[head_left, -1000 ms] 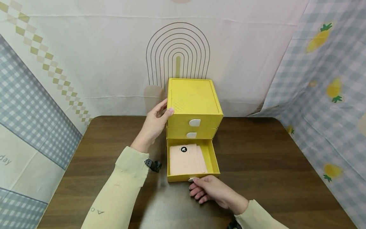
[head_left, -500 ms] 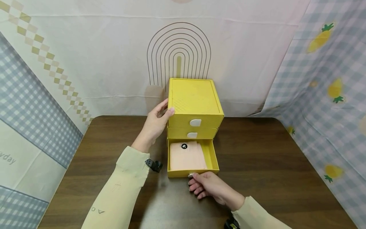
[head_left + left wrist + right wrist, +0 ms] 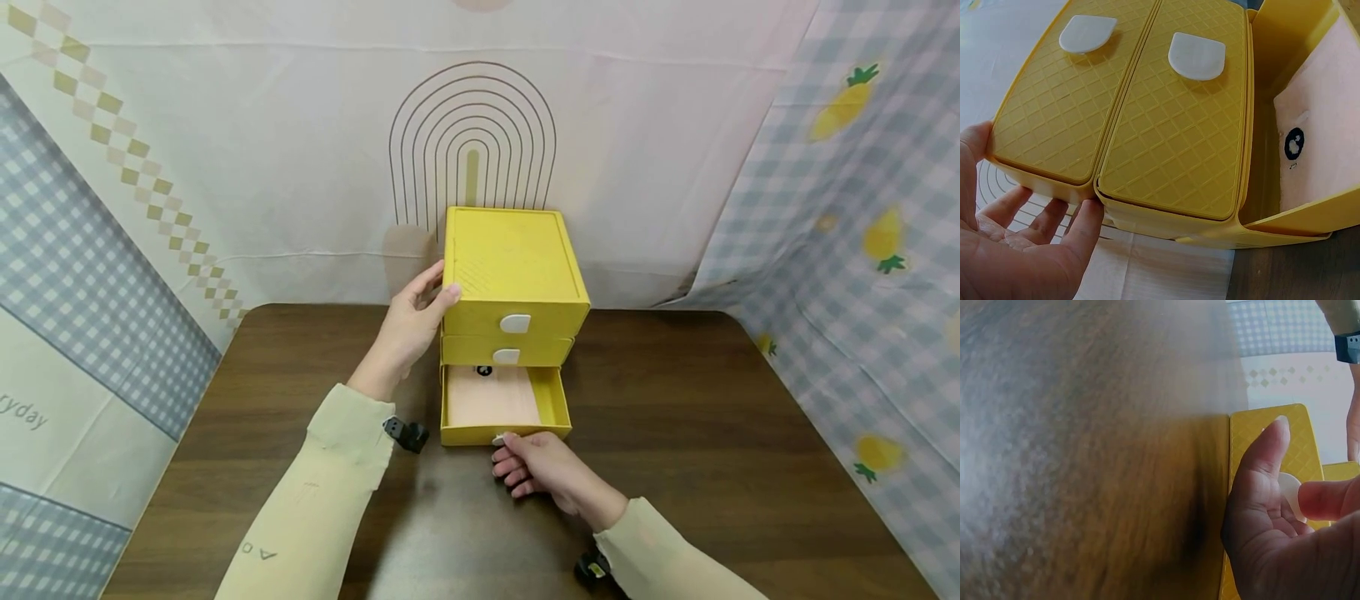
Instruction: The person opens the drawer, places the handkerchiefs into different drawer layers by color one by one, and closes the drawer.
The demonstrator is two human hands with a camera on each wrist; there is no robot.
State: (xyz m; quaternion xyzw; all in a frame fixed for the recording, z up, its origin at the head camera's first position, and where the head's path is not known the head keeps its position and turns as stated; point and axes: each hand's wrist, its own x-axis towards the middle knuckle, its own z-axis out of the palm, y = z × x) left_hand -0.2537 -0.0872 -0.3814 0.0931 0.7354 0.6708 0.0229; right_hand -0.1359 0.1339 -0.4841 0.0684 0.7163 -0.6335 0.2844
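A yellow cabinet of drawers (image 3: 510, 254) stands near the back of the table. My left hand (image 3: 408, 325) holds its upper left front corner, thumb at the top edge and fingers against the side wall. The bottom drawer (image 3: 557, 398) is partly pulled out. In it lies a folded pale pink cloth (image 3: 1322, 125) with a round black mark. My right hand (image 3: 551, 471) pinches the drawer's white tab handle (image 3: 1290, 494) between thumb and fingers. The two upper drawers are closed, each with a white tab (image 3: 1197, 56) on its front.
The dark wooden table (image 3: 697, 433) runs around the cabinet. Behind it hangs a pale cloth (image 3: 300, 150) with an arch print, and checked cloth (image 3: 840, 275) hangs along the right. Small black cameras (image 3: 406, 433) sit at both wrists.
The bottom drawer has slid farther into the cabinet, covering more of the pink cloth. My right hand has moved forward with the handle; the left hand keeps its place on the corner.
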